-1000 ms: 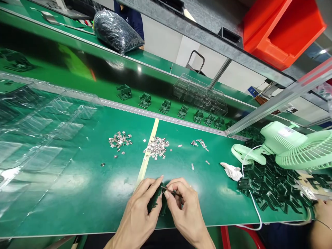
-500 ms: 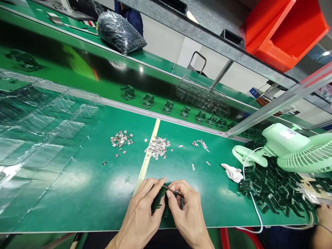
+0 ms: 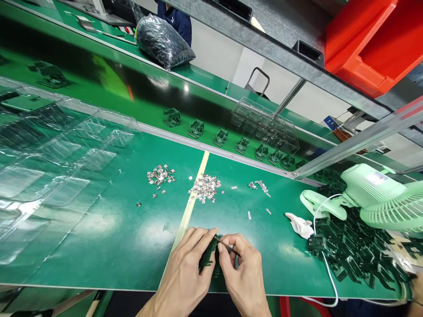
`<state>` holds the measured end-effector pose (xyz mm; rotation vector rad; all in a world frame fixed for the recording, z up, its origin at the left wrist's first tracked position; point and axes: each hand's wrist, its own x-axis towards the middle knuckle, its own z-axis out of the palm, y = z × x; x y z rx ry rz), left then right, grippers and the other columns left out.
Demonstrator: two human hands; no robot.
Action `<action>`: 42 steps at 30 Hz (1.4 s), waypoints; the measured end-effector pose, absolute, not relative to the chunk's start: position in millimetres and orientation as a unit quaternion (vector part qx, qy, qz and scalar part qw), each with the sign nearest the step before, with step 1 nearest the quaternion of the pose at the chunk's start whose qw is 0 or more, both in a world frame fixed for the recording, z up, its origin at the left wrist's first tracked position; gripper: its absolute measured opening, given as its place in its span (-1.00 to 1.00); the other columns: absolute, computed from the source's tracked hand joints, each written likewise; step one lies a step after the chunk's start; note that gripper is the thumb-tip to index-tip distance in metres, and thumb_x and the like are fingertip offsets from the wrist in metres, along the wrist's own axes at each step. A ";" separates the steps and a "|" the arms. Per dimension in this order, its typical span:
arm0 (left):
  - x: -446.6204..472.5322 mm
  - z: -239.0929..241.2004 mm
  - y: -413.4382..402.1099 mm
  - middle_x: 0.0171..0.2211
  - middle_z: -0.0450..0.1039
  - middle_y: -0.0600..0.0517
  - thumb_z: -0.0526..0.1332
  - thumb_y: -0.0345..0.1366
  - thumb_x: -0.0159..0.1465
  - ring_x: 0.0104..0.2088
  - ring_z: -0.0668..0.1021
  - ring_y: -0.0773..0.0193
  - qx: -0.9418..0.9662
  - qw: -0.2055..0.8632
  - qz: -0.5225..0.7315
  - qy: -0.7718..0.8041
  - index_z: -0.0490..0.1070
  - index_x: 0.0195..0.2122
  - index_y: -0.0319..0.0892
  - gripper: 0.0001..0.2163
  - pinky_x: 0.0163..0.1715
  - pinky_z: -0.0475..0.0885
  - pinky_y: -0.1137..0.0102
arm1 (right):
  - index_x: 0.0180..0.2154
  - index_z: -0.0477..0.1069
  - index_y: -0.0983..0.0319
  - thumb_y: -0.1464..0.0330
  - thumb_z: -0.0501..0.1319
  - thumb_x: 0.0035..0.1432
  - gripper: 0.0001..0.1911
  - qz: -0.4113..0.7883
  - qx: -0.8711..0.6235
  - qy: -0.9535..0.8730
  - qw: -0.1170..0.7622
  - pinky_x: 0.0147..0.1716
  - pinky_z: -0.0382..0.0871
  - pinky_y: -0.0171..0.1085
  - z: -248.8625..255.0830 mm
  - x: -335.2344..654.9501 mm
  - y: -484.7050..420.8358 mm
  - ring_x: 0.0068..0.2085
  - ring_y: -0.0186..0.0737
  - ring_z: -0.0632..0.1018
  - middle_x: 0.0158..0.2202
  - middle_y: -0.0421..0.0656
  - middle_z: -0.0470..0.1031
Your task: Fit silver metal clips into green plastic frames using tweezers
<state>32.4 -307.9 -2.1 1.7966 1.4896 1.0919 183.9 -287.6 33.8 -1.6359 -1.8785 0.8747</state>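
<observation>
Sitting at the bottom middle of the frame, the dark green part [image 3: 208, 256] is in the grip of the left hand [image 3: 187, 270], closed around it. The right hand [image 3: 245, 270] pinches a thin dark stick [image 3: 228, 245]. The hands hide much of the part, and I cannot tell if the stick touches it. Shiny bits [image 3: 206, 188] lie above on the table [image 3: 115, 255]. Since the earlier frame, everything has slid a little right; the hold looks the same.

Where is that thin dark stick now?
In the head view, the thin dark stick is low, just right of centre, in the right hand, its tip beside the dark green part in the left hand.
</observation>
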 end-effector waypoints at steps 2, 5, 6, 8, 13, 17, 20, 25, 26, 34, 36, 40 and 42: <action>33.4 -1.0 -308.3 -0.09 0.53 -0.05 0.08 -0.49 0.40 -0.12 0.52 0.14 0.669 0.277 0.406 0.558 0.36 0.27 -0.14 -0.58 -0.17 0.58 0.21 | -0.32 0.47 0.17 0.27 0.17 0.35 -0.80 0.293 -0.611 -0.686 0.267 -0.50 0.31 -0.34 30.1 181.1 -290.4 -0.56 -0.39 0.39 -0.40 -0.26 0.50; 34.0 -0.3 -308.6 -0.08 0.53 -0.07 0.06 -0.50 0.40 -0.12 0.51 0.13 0.675 0.264 0.406 0.557 0.35 0.27 -0.16 -0.57 -0.17 0.57 0.21 | -0.34 0.47 0.17 0.28 0.19 0.32 -0.81 0.263 -0.626 -0.676 0.287 -0.53 0.32 -0.35 27.7 177.5 -292.9 -0.58 -0.38 0.38 -0.44 -0.26 0.51; 34.0 -0.6 -308.7 -0.08 0.53 -0.07 0.06 -0.51 0.39 -0.12 0.51 0.13 0.678 0.260 0.406 0.556 0.34 0.28 -0.16 -0.56 -0.17 0.57 0.20 | -0.35 0.47 0.17 0.28 0.19 0.31 -0.81 0.263 -0.630 -0.672 0.288 -0.53 0.33 -0.35 27.8 176.8 -293.3 -0.57 -0.38 0.38 -0.45 -0.26 0.51; 34.0 -1.5 -309.1 -0.07 0.52 -0.07 0.07 -0.55 0.36 -0.11 0.50 0.12 0.683 0.258 0.402 0.552 0.31 0.31 -0.15 -0.51 -0.15 0.57 0.19 | -0.36 0.48 0.17 0.26 0.20 0.30 -0.80 0.267 -0.636 -0.666 0.283 -0.52 0.34 -0.35 28.7 176.5 -293.9 -0.57 -0.36 0.39 -0.48 -0.27 0.50; 35.4 -3.6 -310.8 -0.09 0.51 -0.09 0.06 -0.63 0.26 -0.11 0.48 0.08 0.696 0.248 0.397 0.545 0.27 0.35 -0.14 -0.37 -0.15 0.57 0.16 | -0.39 0.47 0.17 0.27 0.22 0.27 -0.81 0.261 -0.650 -0.655 0.282 -0.55 0.32 -0.36 29.3 177.1 -297.1 -0.58 -0.36 0.36 -0.49 -0.26 0.50; 35.7 -4.2 -312.1 -0.09 0.50 -0.09 0.05 -0.64 0.24 -0.11 0.48 0.08 0.700 0.245 0.397 0.540 0.25 0.37 -0.14 -0.35 -0.14 0.57 0.17 | -0.40 0.46 0.17 0.27 0.22 0.27 -0.81 0.254 -0.653 -0.654 0.284 -0.56 0.30 -0.37 27.7 176.0 -300.2 -0.59 -0.37 0.33 -0.50 -0.26 0.50; 35.3 -4.5 -313.4 -0.09 0.50 -0.10 0.05 -0.62 0.27 -0.11 0.49 0.08 0.703 0.238 0.403 0.536 0.23 0.38 -0.14 -0.36 -0.15 0.57 0.19 | -0.39 0.46 0.17 0.27 0.21 0.27 -0.81 0.251 -0.653 -0.653 0.290 -0.56 0.29 -0.38 28.0 174.8 -302.0 -0.59 -0.38 0.34 -0.48 -0.25 0.52; 36.1 -4.2 -315.1 -0.05 0.51 -0.08 0.05 -0.64 0.25 -0.09 0.49 0.09 0.706 0.234 0.392 0.542 0.24 0.37 -0.12 -0.35 -0.13 0.57 0.18 | -0.37 0.43 0.17 0.31 0.20 0.25 -0.87 0.239 -0.658 -0.656 0.282 -0.57 0.28 -0.37 30.7 173.6 -303.5 -0.60 -0.36 0.32 -0.50 -0.26 0.49; 36.5 -4.3 -315.0 -0.04 0.51 -0.08 0.05 -0.64 0.22 -0.08 0.49 0.08 0.708 0.230 0.390 0.543 0.25 0.36 -0.14 -0.34 -0.13 0.57 0.17 | -0.37 0.42 0.17 0.33 0.20 0.23 -0.89 0.236 -0.658 -0.657 0.284 -0.57 0.27 -0.36 31.2 173.7 -303.6 -0.60 -0.37 0.31 -0.50 -0.26 0.49; 34.2 -6.0 -310.3 -0.02 0.52 -0.08 0.08 -0.62 0.26 -0.06 0.50 0.11 0.719 0.234 0.389 0.527 0.29 0.32 -0.18 -0.41 -0.09 0.55 0.21 | -0.38 0.46 0.17 0.30 0.22 0.22 -0.87 0.329 -0.665 -0.610 0.278 -0.53 0.22 -0.35 31.5 178.3 -299.9 -0.57 -0.36 0.30 -0.50 -0.25 0.50; 33.2 -7.0 -310.0 -0.02 0.52 -0.07 0.08 -0.63 0.24 -0.05 0.50 0.12 0.718 0.229 0.396 0.524 0.29 0.32 -0.16 -0.39 -0.07 0.54 0.21 | -0.38 0.46 0.18 0.30 0.23 0.20 -0.87 0.338 -0.665 -0.600 0.288 -0.55 0.18 -0.35 30.8 178.4 -298.6 -0.58 -0.38 0.27 -0.50 -0.26 0.49; 31.8 -8.5 -309.9 -0.05 0.54 -0.07 0.10 -0.59 0.31 -0.09 0.51 0.11 0.720 0.209 0.398 0.529 0.28 0.33 -0.12 -0.44 -0.11 0.52 0.20 | -0.37 0.47 0.19 0.28 0.23 0.22 -0.85 0.348 -0.658 -0.595 0.303 -0.56 0.17 -0.34 31.6 178.6 -297.1 -0.58 -0.38 0.25 -0.51 -0.26 0.49; 31.2 -8.9 -309.7 -0.06 0.54 -0.08 0.11 -0.55 0.35 -0.11 0.52 0.11 0.724 0.202 0.394 0.529 0.28 0.34 -0.11 -0.46 -0.13 0.51 0.18 | -0.38 0.47 0.19 0.27 0.23 0.23 -0.84 0.354 -0.657 -0.595 0.299 -0.54 0.19 -0.34 33.0 179.3 -296.9 -0.58 -0.38 0.26 -0.50 -0.25 0.52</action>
